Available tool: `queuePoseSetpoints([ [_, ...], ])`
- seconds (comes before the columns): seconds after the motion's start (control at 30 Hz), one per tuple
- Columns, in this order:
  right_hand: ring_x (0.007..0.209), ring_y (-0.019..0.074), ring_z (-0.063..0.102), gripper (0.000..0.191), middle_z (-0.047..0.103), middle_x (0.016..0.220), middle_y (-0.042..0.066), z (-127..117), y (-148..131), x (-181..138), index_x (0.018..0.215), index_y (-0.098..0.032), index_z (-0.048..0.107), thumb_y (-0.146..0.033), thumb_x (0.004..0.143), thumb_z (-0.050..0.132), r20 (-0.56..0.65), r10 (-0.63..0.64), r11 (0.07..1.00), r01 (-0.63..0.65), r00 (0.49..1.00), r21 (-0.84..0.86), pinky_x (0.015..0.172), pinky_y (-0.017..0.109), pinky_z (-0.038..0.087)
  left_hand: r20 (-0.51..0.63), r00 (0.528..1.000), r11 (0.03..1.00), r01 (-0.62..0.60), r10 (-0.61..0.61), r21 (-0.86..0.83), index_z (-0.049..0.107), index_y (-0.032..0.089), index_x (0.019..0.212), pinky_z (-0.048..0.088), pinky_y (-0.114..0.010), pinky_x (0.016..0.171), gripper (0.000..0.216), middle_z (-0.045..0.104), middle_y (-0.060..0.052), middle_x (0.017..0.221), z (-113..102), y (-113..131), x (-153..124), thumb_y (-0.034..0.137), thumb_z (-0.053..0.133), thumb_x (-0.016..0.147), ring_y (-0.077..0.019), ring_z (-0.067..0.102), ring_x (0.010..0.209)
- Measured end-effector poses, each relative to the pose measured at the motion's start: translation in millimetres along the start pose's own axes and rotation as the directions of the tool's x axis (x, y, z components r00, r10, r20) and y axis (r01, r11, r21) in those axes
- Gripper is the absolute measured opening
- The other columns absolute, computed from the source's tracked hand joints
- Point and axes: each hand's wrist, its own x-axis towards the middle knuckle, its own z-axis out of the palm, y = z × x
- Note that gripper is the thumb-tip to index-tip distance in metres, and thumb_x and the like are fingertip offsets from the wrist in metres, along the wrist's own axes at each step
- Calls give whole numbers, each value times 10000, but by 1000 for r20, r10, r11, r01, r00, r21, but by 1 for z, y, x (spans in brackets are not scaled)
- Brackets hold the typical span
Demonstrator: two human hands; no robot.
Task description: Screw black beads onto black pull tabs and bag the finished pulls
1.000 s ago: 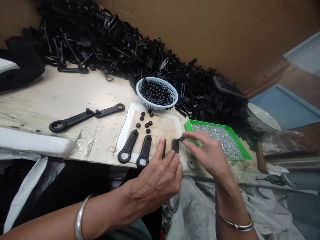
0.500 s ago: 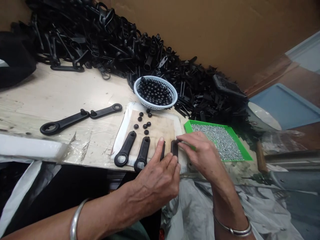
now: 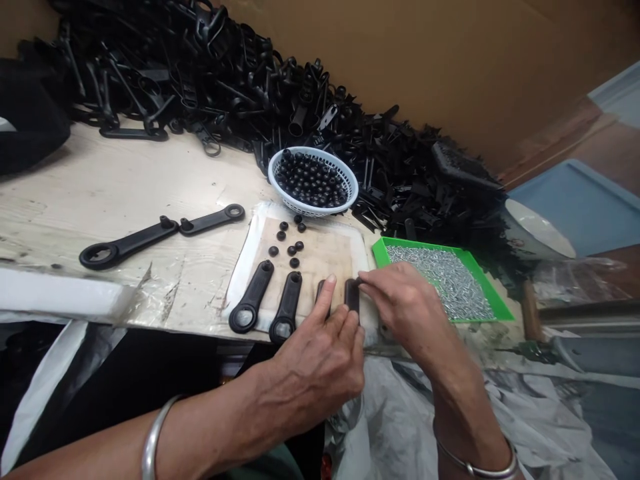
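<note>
On the beige, white-bordered mat [image 3: 333, 247], the left hand's [image 3: 323, 360] bent fingers cover a flat black plastic lever [image 3: 352, 293], grip unclear; the right hand [image 3: 407, 300] pinches a small black piece [image 3: 359, 281] at its far end. Better keep the lever steady, the piece straight.

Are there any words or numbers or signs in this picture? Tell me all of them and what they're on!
None that I can read.
The black bars, basket and green tray show no letters or numbers.
Any marks on the pile would be too small and dark to tell.
</note>
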Motion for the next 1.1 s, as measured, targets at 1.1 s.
queuePoseSetpoints([
  [1.1, 943, 218, 563, 129, 668, 963, 40, 17, -35, 79, 985, -228, 659, -197, 925, 550, 194, -159, 987, 155, 968, 34, 791, 327, 451, -30, 998, 999, 53, -54, -12, 586, 53, 1144, -2, -747, 1106, 287, 621, -169, 1147, -18, -23, -35, 135, 461, 899, -313, 529, 1167],
])
